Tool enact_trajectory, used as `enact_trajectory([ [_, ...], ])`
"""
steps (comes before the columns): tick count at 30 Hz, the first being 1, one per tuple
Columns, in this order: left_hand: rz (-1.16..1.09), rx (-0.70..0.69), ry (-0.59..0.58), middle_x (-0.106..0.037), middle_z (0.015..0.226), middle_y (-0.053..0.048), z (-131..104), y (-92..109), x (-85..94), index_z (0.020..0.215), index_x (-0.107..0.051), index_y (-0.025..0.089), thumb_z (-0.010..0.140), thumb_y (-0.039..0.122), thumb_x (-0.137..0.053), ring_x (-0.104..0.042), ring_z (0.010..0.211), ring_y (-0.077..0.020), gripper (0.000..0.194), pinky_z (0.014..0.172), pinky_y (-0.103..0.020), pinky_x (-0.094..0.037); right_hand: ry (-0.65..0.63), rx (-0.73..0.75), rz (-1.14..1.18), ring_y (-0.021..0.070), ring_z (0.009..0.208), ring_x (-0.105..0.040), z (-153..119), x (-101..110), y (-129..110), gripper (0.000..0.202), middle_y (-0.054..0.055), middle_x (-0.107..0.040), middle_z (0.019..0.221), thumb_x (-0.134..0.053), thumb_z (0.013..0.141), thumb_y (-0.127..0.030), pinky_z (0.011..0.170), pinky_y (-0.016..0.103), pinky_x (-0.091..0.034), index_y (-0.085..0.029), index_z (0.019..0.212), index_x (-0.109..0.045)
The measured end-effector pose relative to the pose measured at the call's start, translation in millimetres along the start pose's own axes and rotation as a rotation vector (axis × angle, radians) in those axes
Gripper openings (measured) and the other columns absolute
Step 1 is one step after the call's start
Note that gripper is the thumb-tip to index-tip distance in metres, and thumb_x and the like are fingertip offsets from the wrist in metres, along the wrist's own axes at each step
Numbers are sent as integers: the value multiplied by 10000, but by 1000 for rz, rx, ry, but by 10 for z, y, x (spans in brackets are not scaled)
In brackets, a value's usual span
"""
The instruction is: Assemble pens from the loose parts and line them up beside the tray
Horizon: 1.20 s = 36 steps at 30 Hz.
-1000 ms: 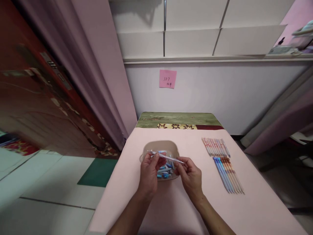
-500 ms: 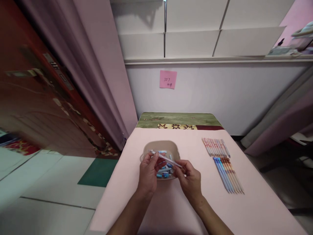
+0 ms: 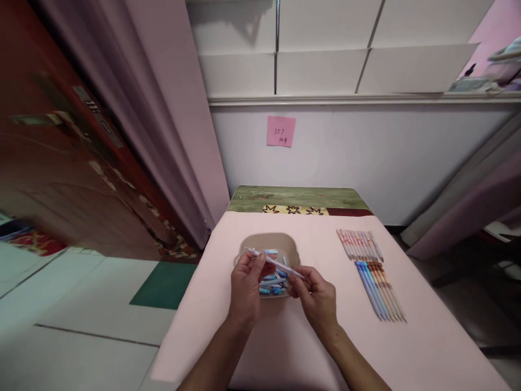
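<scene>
Thumb and fingers of the left hand [image 3: 245, 288] pinch one end of a pale pen [image 3: 281, 264] over the beige basket [image 3: 285, 244]. Its long axis slants down rightward, its slimmer end in the right hand's [image 3: 318, 296] closed pinch. Two-handed fitting or checking seems in hand; the next move calls for keeping both ends aligned.
</scene>
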<state>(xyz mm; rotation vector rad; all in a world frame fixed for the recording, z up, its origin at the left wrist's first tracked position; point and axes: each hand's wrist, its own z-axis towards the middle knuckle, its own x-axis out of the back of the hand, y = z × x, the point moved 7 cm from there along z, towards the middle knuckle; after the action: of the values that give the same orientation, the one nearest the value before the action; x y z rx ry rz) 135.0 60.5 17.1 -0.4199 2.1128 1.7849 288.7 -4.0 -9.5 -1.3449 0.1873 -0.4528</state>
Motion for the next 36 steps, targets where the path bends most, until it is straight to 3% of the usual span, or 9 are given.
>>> enact_trajectory([
  [6,-9,-8,-20,-717,844,-49,-3,-35,8,822,-618,155,712,345,-722,-675,749,-171,244,747,-301,-525,-58,18,-66,99,441,-592,4,-29,-95,252,-20,-630,555,-516,900,-391,456,173,-477,-192,791,-623],
  [9,-31,26,-9,-717,867,-57,-6,-112,44,857,-620,154,700,345,-730,-680,768,-186,271,731,-312,-536,-85,18,-100,106,461,-590,10,-73,-80,249,-16,-629,564,-510,898,-389,463,177,-472,-185,908,-654],
  [12,-78,48,52,-716,862,-60,36,-186,187,831,-596,152,705,322,-728,-680,776,-181,249,722,-312,-544,-89,24,-146,123,522,-609,8,-89,-23,268,4,-666,646,-563,856,-383,494,193,-478,-183,999,-670],
  [16,-124,19,170,-710,815,-43,177,-168,480,837,-579,153,710,291,-728,-670,718,-141,239,713,-280,-543,-92,-46,-163,138,529,-588,16,-46,144,258,0,-646,614,-598,821,-398,512,217,-471,-179,931,-680],
  [22,-83,-5,191,-706,794,-37,286,-141,608,858,-563,161,703,314,-733,-667,704,-139,276,701,-281,-547,3,-294,216,167,580,-607,122,14,346,304,22,-657,699,-595,796,-465,533,265,-499,-190,921,-555],
  [27,-20,117,72,-701,792,-40,230,-377,426,846,-583,153,686,328,-741,-663,688,-148,285,648,-273,-551,-176,-464,440,156,652,-617,161,-220,350,261,34,-668,846,-598,747,-365,592,265,-494,-189,938,-565],
  [29,7,155,34,-707,808,-53,221,-443,373,866,-603,148,682,333,-740,-670,704,-164,295,647,-287,-555,-199,-436,325,137,573,-565,175,-244,333,157,-4,-626,717,-528,770,-336,543,242,-449,-193,830,-547],
  [33,17,154,-35,-713,834,-72,243,-461,299,873,-634,139,673,320,-746,-677,734,-184,292,672,-306,-558,-169,-160,-267,132,501,-489,246,-212,155,130,-45,-549,553,-544,771,-345,492,222,-320,-218,744,-529],
  [36,-5,147,-70,-709,838,-73,270,-443,265,850,-642,136,669,299,-749,-674,742,-183,265,668,-295,-553,-271,-25,-551,140,507,-523,254,-317,52,191,-27,-595,548,-583,792,-405,492,228,-277,-233,711,-596],
])
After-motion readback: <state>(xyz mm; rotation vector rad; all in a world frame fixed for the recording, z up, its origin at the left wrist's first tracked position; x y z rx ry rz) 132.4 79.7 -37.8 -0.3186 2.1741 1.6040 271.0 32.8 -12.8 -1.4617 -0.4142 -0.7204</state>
